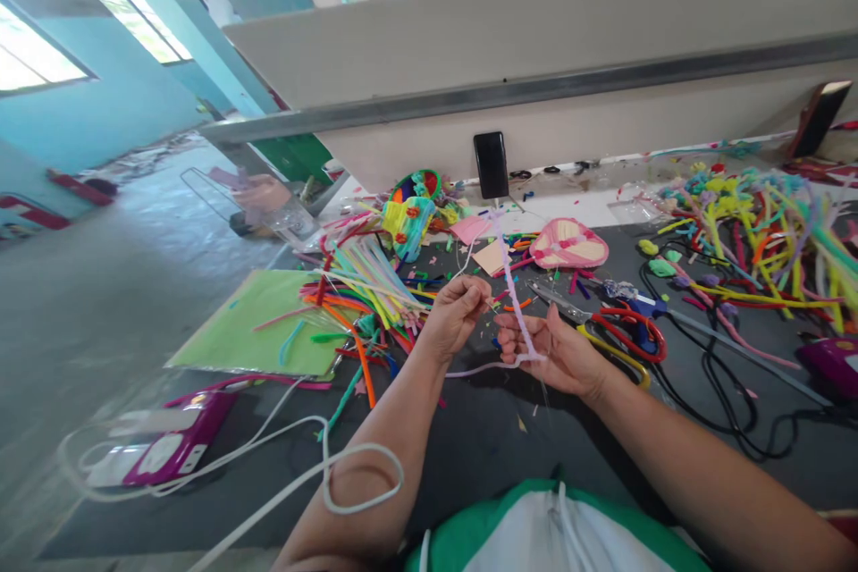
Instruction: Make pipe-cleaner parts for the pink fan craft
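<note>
My left hand [461,315] is closed in a pinch over the middle of the table, and what its fingertips hold is too small to make out. Facing it, my right hand [558,350] is turned palm up with curled fingers, holding a fuzzy lilac pipe cleaner [513,288]. The lilac stem rises away from the palm and has a bend at its lower end, where another strand runs left beneath my left hand. Thin clear strands show around the fingers. Scissors with red handles [630,332] lie just right of my right hand.
Bundles of coloured pipe cleaners [375,281] lie left, more [757,241] right. A phone [492,164] leans against the partition. A pink heart-shaped piece [569,243], green sheet [258,322], purple device [178,438] with white cable [362,456], and black cords [720,375] surround the hands.
</note>
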A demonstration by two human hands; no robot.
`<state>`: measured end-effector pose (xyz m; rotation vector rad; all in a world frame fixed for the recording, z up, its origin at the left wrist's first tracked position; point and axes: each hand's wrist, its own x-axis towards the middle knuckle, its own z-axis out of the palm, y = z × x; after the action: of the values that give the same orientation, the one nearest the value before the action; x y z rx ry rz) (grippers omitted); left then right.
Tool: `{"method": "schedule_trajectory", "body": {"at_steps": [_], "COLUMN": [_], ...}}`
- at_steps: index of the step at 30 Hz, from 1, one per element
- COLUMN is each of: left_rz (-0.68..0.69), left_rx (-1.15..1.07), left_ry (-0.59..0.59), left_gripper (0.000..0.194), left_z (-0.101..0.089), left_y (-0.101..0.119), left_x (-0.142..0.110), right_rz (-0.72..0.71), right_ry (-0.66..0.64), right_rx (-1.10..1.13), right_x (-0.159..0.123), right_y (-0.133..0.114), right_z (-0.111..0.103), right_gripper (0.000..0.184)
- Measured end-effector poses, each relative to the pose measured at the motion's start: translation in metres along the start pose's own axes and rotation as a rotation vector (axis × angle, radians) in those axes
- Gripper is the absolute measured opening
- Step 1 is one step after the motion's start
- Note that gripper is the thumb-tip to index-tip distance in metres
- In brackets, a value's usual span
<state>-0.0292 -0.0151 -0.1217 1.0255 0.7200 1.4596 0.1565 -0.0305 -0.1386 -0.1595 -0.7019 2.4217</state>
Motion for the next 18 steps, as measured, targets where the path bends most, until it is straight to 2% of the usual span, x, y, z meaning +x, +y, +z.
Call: {"method": "schedule_trajectory", "body": {"at_steps": [6, 11, 14, 18], "left_rz": [0.069, 0.062, 0.015, -0.136], "left_rx": [-0.045, -0.047, -0.008, 0.069], "left_ry": [0.048, 0.076, 0.038, -0.035], "left_gripper": [0.021, 0.028, 0.034, 0.028], "left_z": [-0.006, -0.005, 0.0, 0.01], "left_y": [0.007, 0.004, -0.004, -0.014], "left_x": [0.004, 0.005, 0.003, -0.004], "right_rz": [0.061, 0.04, -0.03, -0.097], "right_ry": [0.011, -0.014, 0.03, 0.086], "right_rx": [-0.012, -0.014, -0.033, -0.045], "right_x": [0.0, 0.0, 0.001, 0.002], "right_y": [0.003, 0.002, -0.004, -0.011], "right_z": [-0.002, -0.004, -0.004, -0.004], "right_gripper": [0.066, 0.065, 0.064, 0.064]}}
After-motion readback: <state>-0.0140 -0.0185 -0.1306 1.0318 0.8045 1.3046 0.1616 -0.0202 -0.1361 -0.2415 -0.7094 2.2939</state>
